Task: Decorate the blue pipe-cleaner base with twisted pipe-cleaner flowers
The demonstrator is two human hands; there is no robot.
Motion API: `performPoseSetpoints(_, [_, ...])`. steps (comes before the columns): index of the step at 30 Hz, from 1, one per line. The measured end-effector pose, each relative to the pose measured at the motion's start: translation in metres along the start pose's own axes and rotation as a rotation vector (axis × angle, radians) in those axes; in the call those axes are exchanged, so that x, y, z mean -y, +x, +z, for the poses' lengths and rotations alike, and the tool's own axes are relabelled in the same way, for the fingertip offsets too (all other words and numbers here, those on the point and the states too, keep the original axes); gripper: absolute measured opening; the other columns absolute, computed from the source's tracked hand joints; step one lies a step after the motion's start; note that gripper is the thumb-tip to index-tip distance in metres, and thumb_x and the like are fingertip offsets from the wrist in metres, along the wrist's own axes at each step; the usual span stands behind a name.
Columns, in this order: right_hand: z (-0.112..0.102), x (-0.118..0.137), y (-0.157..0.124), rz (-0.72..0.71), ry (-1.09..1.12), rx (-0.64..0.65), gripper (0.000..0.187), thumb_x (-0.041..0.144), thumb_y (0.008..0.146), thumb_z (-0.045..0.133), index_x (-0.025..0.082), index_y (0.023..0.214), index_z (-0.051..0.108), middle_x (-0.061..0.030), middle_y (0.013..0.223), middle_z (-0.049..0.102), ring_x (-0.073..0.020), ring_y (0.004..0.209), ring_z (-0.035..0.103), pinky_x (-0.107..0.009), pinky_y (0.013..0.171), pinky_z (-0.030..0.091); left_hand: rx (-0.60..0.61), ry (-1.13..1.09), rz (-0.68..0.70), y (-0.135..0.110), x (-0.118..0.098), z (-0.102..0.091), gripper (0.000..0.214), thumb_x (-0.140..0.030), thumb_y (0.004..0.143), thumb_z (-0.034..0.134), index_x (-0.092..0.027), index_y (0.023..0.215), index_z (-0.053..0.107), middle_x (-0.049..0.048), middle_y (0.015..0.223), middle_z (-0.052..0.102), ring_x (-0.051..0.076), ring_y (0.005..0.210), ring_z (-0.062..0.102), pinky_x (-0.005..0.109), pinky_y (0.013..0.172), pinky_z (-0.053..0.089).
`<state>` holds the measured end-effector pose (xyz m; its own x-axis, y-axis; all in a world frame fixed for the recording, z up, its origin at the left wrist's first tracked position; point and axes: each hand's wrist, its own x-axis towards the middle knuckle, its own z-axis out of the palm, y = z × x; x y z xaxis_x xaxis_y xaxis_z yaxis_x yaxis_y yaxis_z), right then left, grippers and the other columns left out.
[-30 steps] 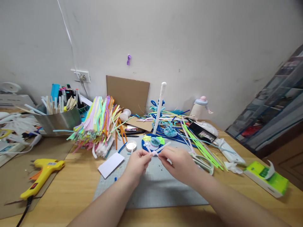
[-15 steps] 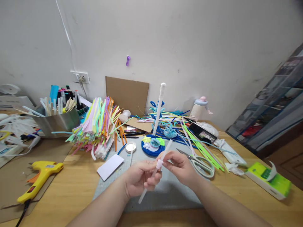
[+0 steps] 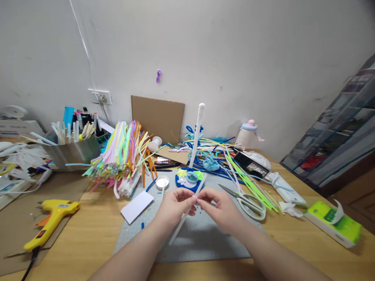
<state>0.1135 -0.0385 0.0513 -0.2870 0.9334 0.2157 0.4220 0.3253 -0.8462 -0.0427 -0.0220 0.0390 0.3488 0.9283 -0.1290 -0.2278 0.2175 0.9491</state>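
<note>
A translucent white glue stick slants between my hands over the grey cutting mat. My left hand is closed around its middle, thumb and forefinger pinched. From the other side, my right hand pinches a small pale pink pipe cleaner wound on the stick; my fingertips mostly cover it. Just beyond stands a blue round base with white, yellow and light blue fuzzy pieces. A white fuzzy post rises from it.
Scissors lie right of my hands. To the left are a white card, a small round dish and a yellow glue gun. Bundled pipe cleaners and a metal container stand behind. A green tissue pack lies far right.
My fingertips have closed together over the pink coil, covering most of it. My left hand has turned, its back now more upward. The stick stays between my hands.
</note>
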Motion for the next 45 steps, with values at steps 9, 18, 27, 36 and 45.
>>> performPoseSetpoints(9, [-0.013,-0.019,0.01,-0.27,-0.022,0.147,0.01,0.022,0.087,0.05,0.017,0.086,0.058,-0.0037,0.081,0.061,-0.0142,0.075,0.055,-0.026,0.068,0.045,0.18,-0.295,-0.193,0.005,0.009,-0.01,0.026,-0.029,0.066,0.074,-0.01,0.078,0.062,-0.0008,0.061,0.054,0.004,0.052,0.049,0.017,0.053,0.044])
performPoseSetpoints(18, [0.011,-0.047,0.004,-0.534,-0.046,-0.099,0.014,0.017,0.083,0.054,0.022,0.097,0.057,-0.0053,0.087,0.06,-0.0153,0.077,0.057,-0.026,0.061,0.047,0.213,-0.42,-0.247,0.007,0.012,-0.012,0.021,-0.027,0.068,0.072,-0.009,0.074,0.064,0.0035,0.068,0.059,0.007,0.058,0.052,0.018,0.057,0.039])
performPoseSetpoints(27, [0.022,-0.043,-0.005,-0.522,0.007,-0.341,0.013,0.012,0.081,0.057,0.024,0.084,0.062,-0.0026,0.081,0.06,-0.0152,0.074,0.059,-0.028,0.066,0.049,0.264,-0.544,-0.224,0.003,0.016,-0.002,0.018,-0.025,0.07,0.071,-0.01,0.076,0.062,0.0014,0.068,0.055,0.006,0.058,0.049,0.018,0.057,0.038])
performPoseSetpoints(36, [0.02,-0.037,-0.005,-0.469,0.035,-0.325,0.014,0.013,0.083,0.052,0.023,0.088,0.06,-0.0029,0.078,0.06,-0.016,0.072,0.057,-0.029,0.065,0.047,0.158,-0.351,-0.046,0.0,0.01,0.001,0.024,-0.024,0.065,0.075,-0.012,0.081,0.063,0.0034,0.077,0.058,0.008,0.064,0.052,0.021,0.063,0.041])
performPoseSetpoints(45, [0.018,-0.02,0.002,0.194,0.626,0.035,0.02,0.034,0.078,0.055,0.018,0.068,0.049,0.0065,0.053,0.035,-0.0063,0.041,0.024,-0.018,0.038,0.022,-0.027,0.273,0.373,-0.009,-0.003,-0.001,0.009,-0.025,0.07,0.067,-0.017,0.072,0.063,0.0032,0.074,0.059,0.015,0.074,0.051,0.026,0.073,0.038])
